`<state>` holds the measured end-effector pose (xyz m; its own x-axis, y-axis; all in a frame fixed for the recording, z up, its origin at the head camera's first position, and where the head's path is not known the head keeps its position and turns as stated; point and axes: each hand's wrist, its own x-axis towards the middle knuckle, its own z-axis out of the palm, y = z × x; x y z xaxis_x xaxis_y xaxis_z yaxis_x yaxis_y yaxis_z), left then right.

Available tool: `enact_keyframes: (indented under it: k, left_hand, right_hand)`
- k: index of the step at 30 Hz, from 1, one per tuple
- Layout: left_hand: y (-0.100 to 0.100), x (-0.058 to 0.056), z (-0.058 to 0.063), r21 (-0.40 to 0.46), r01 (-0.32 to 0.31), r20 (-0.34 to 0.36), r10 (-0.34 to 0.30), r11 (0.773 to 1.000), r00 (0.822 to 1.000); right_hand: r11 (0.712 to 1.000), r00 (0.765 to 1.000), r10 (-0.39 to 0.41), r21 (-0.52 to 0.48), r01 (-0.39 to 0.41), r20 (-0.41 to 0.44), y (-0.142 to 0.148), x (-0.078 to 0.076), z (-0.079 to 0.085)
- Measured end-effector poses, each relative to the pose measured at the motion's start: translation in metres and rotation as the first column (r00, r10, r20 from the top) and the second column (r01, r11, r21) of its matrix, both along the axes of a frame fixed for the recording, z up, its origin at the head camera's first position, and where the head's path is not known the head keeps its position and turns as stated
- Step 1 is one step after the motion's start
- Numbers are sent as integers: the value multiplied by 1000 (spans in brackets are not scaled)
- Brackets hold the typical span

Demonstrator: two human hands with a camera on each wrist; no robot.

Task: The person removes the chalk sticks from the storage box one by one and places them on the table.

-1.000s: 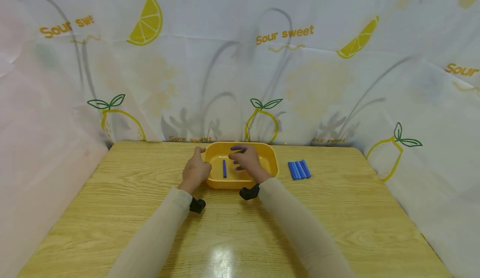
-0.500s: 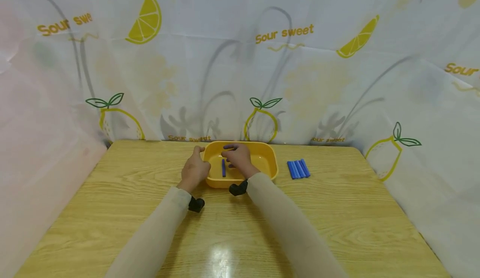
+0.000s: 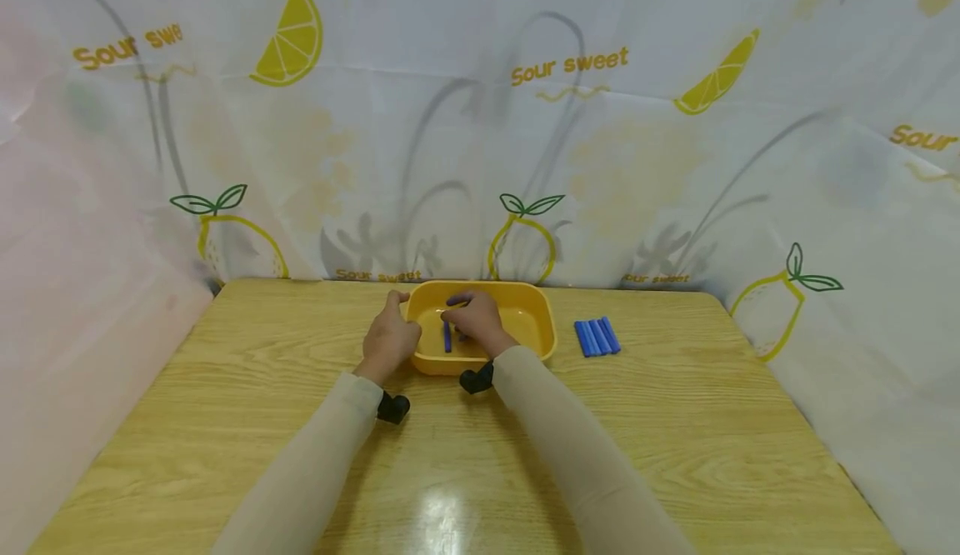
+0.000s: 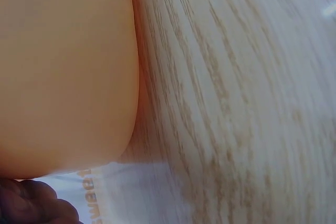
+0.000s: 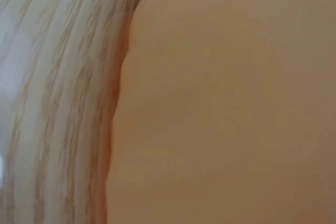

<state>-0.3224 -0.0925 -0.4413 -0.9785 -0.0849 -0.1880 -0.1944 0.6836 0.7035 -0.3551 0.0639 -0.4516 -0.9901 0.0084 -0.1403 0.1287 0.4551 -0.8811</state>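
Observation:
In the head view, a yellow plastic tray (image 3: pixel 525 362) stands at the back of the table. My left hand (image 3: pixel 392 340) grips its left side, with fingers up at the rim. In the left wrist view, curled fingers (image 4: pixel 39 203) show beside the tray's smooth wall (image 4: pixel 68 77). My right hand (image 3: pixel 478 322) reaches into the tray from the front, palm down. Its bluish fingertips overlap the upper end of a blue chalk-like stick (image 3: pixel 447 338) on the tray floor. I cannot tell whether they pinch anything. The right wrist view has the tray wall (image 5: pixel 220 103) but no fingers.
To the right of the tray, several blue sticks (image 3: pixel 597 337) lie side by side on the wooden table (image 3: pixel 712 422). A white cloth (image 3: pixel 420 138) printed with lemons hangs right behind the table's back edge.
My right hand has moved left inside the tray and its fingers have come down to the blue stick. My left hand has stayed on the tray's left side.

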Motion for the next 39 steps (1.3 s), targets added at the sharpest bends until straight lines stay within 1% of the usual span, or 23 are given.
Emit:
enact_keyframes:
  k: [6,10,15,21,28,32,39]
  left_hand:
    - [0,0,1,11,-7,-7,7,1000,1000]
    - [1,2,1,6,-11,-3,11,1000,1000]
    - [0,2,0,5,-5,3,5,1000,1000]
    - [-1,0,-1,6,4,-10,-4,1000,1000]
    - [1,2,-1,5,4,5,-4,1000,1000]
    - [1,3,0,3,4,2,-4,1000,1000]
    - [1,2,0,3,-3,10,3,1000,1000]
  right_hand:
    - [998,1000,25,52,-25,-9,1,0,-1]
    - [993,997,67,96,-64,-26,1,2,-2]
    - [987,995,92,139,-87,-34,-1,3,-2]
    - [976,992,117,191,-108,-38,-1,3,-2]
    - [971,990,138,202,-131,-19,1,4,-5]
    - [968,989,143,210,-135,-22,0,4,-6]
    - [964,989,150,225,-143,-16,-1,6,-2]
